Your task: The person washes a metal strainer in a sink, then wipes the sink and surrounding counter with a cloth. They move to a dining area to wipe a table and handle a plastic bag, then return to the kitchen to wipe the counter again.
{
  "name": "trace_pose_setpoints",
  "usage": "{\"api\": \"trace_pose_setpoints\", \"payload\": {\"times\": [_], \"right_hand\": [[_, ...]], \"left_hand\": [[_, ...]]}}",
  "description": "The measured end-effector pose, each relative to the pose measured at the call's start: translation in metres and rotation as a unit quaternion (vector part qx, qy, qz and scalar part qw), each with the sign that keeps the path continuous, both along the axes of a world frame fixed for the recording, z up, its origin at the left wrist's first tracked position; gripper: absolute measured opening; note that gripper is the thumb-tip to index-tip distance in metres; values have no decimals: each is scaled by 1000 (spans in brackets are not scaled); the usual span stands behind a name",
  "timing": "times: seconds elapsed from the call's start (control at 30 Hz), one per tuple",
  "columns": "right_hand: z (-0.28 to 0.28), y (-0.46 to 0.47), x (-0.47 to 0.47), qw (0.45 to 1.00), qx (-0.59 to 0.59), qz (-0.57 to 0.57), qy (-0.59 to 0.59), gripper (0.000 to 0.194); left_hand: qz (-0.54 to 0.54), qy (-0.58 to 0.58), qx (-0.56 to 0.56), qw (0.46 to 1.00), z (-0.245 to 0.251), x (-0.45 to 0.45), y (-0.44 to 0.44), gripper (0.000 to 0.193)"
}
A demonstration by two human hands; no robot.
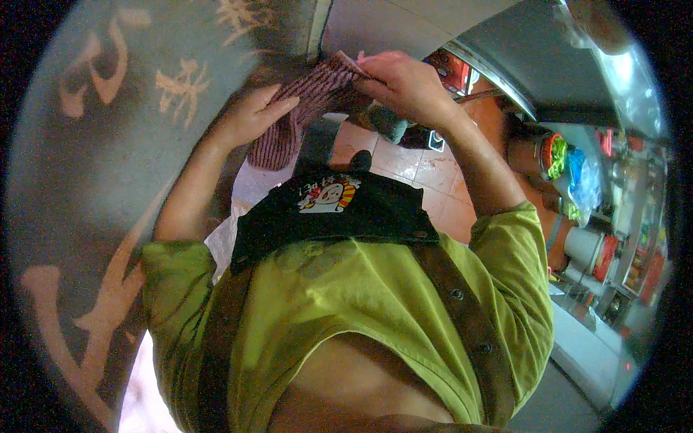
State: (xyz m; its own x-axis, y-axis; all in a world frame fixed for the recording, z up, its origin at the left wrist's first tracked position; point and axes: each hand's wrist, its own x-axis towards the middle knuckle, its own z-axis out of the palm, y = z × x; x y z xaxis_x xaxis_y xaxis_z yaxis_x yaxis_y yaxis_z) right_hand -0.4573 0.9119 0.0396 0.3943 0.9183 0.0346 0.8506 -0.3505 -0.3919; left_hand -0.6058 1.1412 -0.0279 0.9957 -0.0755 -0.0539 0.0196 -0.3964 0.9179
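Note:
A striped, ribbed-looking cloth [325,81] in dusky pink and dark tones stretches between my hands, ahead of my chest. Its lower end [273,146] hangs down past my left thumb. My left hand [254,116] grips the cloth near its middle, thumb on top and the other fingers mostly hidden. At the upper right end, the fingers of my right hand [403,81] pinch the cloth's edge; the fingertips are partly hidden. Below the cloth is the black apron [346,216] over my green shirt, with a cartoon print and writing.
To the left, a large grey panel [108,189] bears painted characters. Reddish tiles [427,168] cover the floor. At right stand an orange-rimmed container [551,154] with green contents, a blue and clear plastic bag [584,178], a white bucket [583,242] and a pale counter [584,330].

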Motion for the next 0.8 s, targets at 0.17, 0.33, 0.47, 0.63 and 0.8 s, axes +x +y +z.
{"api": "trace_pose_setpoints", "payload": {"times": [0.17,0.33,0.47,0.63,0.8], "right_hand": [[0,3,-4,987,-83,-60,122,27],[15,0,-10,910,59,-42,407,26],[31,-17,-21,891,155,-12,426,30],[26,-83,-7,857,232,-117,446,29],[-27,-173,13,912,59,-390,110,39]], "left_hand": [[23,35,160,986,1,-4,-3,32],[-62,-28,82,994,8,-4,-9,46],[-154,-6,-1,988,10,6,-34,48],[-256,179,-189,931,3,28,-85,50],[-262,235,-269,896,-3,65,-130,53]]}}
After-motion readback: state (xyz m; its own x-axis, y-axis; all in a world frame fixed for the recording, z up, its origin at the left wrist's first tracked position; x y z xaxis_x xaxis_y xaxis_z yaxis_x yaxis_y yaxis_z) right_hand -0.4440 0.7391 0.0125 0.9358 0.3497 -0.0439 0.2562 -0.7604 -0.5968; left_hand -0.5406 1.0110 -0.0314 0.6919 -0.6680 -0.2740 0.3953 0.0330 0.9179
